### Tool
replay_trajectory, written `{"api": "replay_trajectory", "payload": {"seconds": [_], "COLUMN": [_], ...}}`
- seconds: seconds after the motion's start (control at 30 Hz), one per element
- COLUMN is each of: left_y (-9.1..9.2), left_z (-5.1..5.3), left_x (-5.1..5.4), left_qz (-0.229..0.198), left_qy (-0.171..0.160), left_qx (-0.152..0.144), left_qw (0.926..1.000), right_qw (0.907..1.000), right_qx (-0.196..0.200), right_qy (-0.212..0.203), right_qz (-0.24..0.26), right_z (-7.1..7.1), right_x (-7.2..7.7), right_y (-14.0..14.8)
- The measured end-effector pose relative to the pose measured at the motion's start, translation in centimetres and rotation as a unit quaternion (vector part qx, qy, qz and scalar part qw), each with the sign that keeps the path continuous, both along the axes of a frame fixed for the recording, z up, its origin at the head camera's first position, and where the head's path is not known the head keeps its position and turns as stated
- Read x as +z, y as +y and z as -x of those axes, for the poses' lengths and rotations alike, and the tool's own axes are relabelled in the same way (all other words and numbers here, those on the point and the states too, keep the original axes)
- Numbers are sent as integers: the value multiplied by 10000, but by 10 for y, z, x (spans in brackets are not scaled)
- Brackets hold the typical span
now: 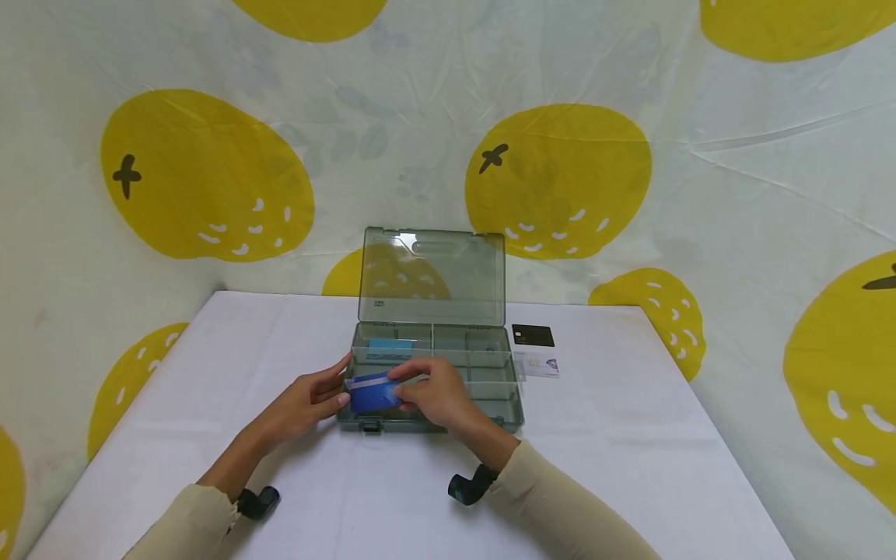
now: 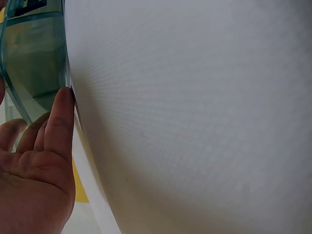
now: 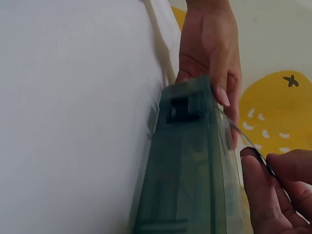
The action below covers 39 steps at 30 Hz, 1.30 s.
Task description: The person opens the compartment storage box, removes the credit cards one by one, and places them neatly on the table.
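A translucent grey-green plastic box (image 1: 430,426) with dividers stands on the table, its lid (image 1: 434,288) raised at the back. My right hand (image 1: 437,393) pinches a blue card (image 1: 372,395) with a pale stripe between thumb and fingers, over the front left compartment. The right wrist view shows the card (image 3: 239,129) edge-on above the box's rim, its far end close to my left thumb. Against the box's left side rests my left hand (image 1: 311,397), its fingers (image 2: 61,119) fairly straight along the outer wall. A light blue card (image 1: 390,348) lies in the back left compartment.
Right of the box, a black card (image 1: 533,335) lies on the white-covered table (image 1: 630,451), with a whitish card (image 1: 542,365) just in front of it. A patterned cloth (image 1: 392,155) hangs behind the table. A black latch (image 1: 371,426) sticks out at the box's front.
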State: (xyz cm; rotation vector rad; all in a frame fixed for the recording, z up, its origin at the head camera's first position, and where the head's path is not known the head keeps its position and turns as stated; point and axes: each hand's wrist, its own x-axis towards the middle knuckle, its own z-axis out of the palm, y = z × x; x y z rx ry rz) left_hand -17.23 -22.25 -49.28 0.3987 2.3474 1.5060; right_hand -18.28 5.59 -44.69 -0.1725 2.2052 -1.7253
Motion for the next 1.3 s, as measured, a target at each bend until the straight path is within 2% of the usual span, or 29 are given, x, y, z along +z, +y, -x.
{"api": "replay_trajectory", "payload": {"seconds": [0.2, 0.43, 0.63, 0.83, 1.07, 1.3], "left_y": [1, 0, -2, -3, -4, -3], "left_z": [-1, 0, 1, 1, 0, -1], "left_x": [1, 0, -2, -3, -3, 0], "left_qz": [137, 78, -21, -90, -3, -62], "left_qy": [33, -25, 86, 100, 285, 264], "left_qx": [32, 70, -25, -60, -100, -150], "left_qw": [9999, 9999, 10000, 9999, 9995, 9995], "right_qw": [9995, 9973, 9960, 9938, 9905, 9858], "right_qx": [-136, -519, -797, -1062, -1322, -1664], "right_qy": [153, 155, 128, 209, 297, 101], "right_qz": [242, 499, 381, 261, 249, -190], "right_z": [8, 15, 16, 22, 27, 23], "right_x": [1, 4, 9, 6, 3, 4], "right_y": [23, 53, 84, 119, 164, 201]}}
